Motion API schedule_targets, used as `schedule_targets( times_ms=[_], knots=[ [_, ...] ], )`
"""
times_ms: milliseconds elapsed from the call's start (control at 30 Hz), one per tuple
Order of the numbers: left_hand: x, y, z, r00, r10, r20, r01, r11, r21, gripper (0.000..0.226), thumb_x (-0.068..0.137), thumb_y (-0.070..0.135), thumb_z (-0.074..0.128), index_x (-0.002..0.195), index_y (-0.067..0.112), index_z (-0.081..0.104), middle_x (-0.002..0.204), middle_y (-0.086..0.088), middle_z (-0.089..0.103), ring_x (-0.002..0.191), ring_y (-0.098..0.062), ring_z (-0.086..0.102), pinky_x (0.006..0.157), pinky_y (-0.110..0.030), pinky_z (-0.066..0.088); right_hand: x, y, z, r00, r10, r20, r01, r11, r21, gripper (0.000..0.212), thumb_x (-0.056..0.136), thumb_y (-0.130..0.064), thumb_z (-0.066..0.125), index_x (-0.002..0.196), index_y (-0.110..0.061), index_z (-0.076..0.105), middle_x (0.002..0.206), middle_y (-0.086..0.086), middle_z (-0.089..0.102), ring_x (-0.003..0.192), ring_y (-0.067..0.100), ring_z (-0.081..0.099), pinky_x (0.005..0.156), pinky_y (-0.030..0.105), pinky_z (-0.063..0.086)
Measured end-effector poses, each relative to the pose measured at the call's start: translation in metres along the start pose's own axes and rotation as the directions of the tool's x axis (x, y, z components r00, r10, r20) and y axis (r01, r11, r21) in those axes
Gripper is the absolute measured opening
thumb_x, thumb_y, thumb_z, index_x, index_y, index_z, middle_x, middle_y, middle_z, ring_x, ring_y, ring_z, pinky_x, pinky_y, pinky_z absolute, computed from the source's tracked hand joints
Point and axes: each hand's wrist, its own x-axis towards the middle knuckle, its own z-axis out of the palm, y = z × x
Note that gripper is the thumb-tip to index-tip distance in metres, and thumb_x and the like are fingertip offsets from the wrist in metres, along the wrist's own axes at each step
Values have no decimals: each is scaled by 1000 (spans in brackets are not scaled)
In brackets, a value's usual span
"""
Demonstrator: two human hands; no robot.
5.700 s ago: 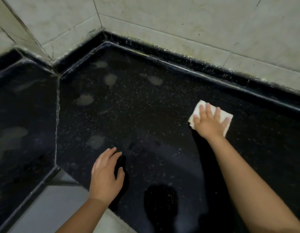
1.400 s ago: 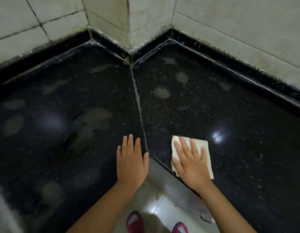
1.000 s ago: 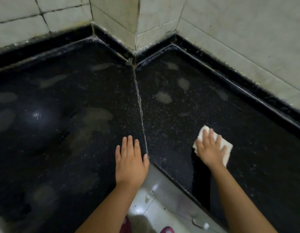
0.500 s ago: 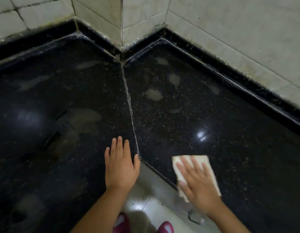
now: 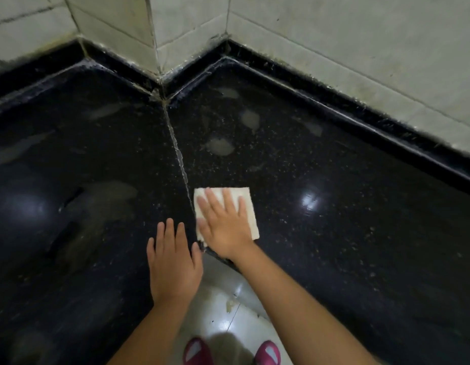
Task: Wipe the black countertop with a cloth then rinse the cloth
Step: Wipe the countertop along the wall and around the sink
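Black speckled countertop (image 5: 320, 233), L-shaped w/ an inner front corner where two slabs meet along a pale grout seam (image 5: 176, 143) running from the back wall corner to that front corner. White folded cloth (image 5: 248, 204) lies flat on the right slab, just beside the seam and near the counter's inner front corner. Right hand (image 5: 226, 227) lies palm-down on the cloth, fingers straight & spread, pressing it to the surface, not curled round it; cloth's far edge and right edge stick out past the fingers. Left hand (image 5: 173, 262) rests flat on the left slab, just left of the seam near the front edge, fingers straight & together, holding nothing; thumb close to the right hand's thumb side, can't tell if touching. Pale smudgy patches (image 5: 220, 147) on the right slab toward the back edge, more dull patches on the left slab. Bright light glare on both slabs. Black raised back edge (image 5: 360, 122) under off-white wall tiles (image 5: 360, 48). Below the front corner: pale glossy floor tiles (image 5: 223, 312), and two red shoes (image 5: 195, 351) at the bottom.
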Motion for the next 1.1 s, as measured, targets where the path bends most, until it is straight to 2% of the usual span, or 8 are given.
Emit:
schedule_targets(
  times_ms=[167,333,433,567,733,900,1000,1100],
  knots=[
    [1,3,-4,1000,-1,10,1,1000,-17,48,91,19,48,134,-1,40,145,-19,33,138,-31,24,112,-45,15,-70,48,19,995,97,5,-96,992,-76,57,98,-44,-3,132,-31,40,135,-12,53,122,19,54,103,41,25],
    [2,3,0,999,4,-44,-4,1000,1,43,88,20,47,121,-7,53,131,-25,49,126,-38,42,101,-54,33,-126,153,1,915,402,-39,-403,915,-9,98,60,-77,-30,142,-27,-12,149,-14,-16,144,13,-9,115,38,-3],
    [3,5,-1,999,15,-41,-13,999,41,53,83,28,32,113,-8,59,122,-26,57,117,-40,51,93,-54,39,-106,184,-23,816,571,-89,-560,819,121,52,96,-51,8,145,-36,-2,157,-9,-7,145,18,-9,115,44,-1],
    [3,5,0,998,12,-59,-7,996,84,54,81,28,31,110,-6,61,118,-25,60,113,-39,55,91,-54,38,-35,191,-54,759,645,-95,-619,758,205,51,100,-38,19,149,-29,6,158,-7,-5,144,22,-11,114,47,-5],
    [6,4,6,998,-6,-64,13,994,109,54,80,29,31,110,-5,61,119,-23,59,114,-37,55,93,-51,34,67,159,-75,856,510,-86,-492,855,165,52,100,-40,14,149,-26,1,158,-5,-9,144,26,-13,114,50,-6],
    [6,2,9,997,-22,-73,31,992,122,54,81,29,31,112,-4,61,121,-23,59,116,-37,53,94,-53,32,69,84,-42,989,143,-31,-143,990,1,53,99,-43,9,148,-27,-3,157,-6,-10,144,24,-13,114,48,-7],
    [6,4,6,996,-41,-79,49,992,113,54,82,30,31,113,-3,61,122,-21,58,117,-36,53,98,-50,34,0,78,-10,993,-111,-31,106,985,-133,68,91,-54,-8,148,-26,17,156,-5,16,144,20,6,112,41,-3],
    [7,8,5,996,-50,-68,58,992,111,54,82,29,31,112,-3,61,121,-22,59,116,-37,53,95,-53,32,-52,113,-1,992,-122,13,122,977,-173,63,96,-52,-1,141,-24,32,144,-7,39,137,20,24,108,33,2]
  ],
)
